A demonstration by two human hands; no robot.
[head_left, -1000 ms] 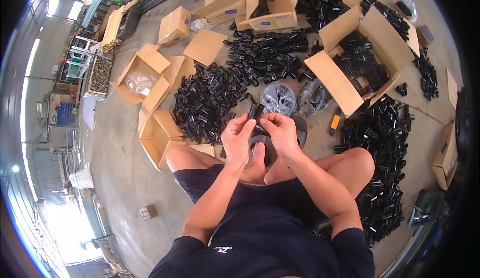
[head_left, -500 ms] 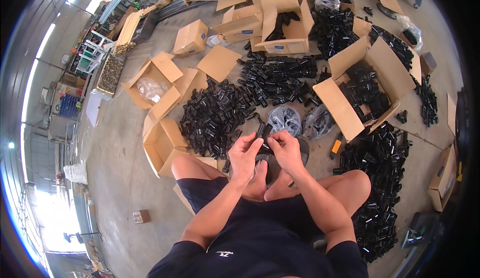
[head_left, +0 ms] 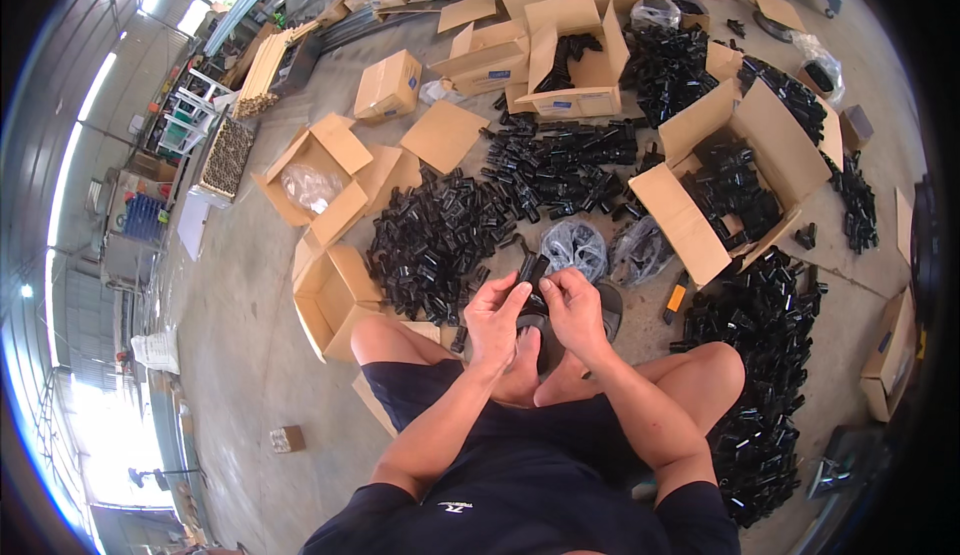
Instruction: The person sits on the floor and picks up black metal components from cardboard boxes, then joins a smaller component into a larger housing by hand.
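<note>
Between my two hands is a glossy black tube-shaped fitting [head_left: 535,271] with a branching end that points away from me. My left hand [head_left: 491,320] grips its left side, thumb on top. On the other side my right hand [head_left: 574,313] pinches it with thumb and fingertips; its lower end is partly hidden by the hands. Just beyond lie clear plastic bags [head_left: 572,245] with dark pieces inside. A heap of similar black fittings [head_left: 440,240] spreads to the left of the hands, and another heap [head_left: 750,385] lies by my right knee.
An open carton [head_left: 680,217] filled with black fittings stands at the right, an open carton [head_left: 335,300] at the left. An orange-and-black object [head_left: 676,298] lies on the concrete floor. More cartons [head_left: 570,100] and heaps stand farther off. A small box [head_left: 287,439] sits at left.
The view has shifted slightly. Both hands keep hold of the black fitting, with the right fingers resettled a little on it.
</note>
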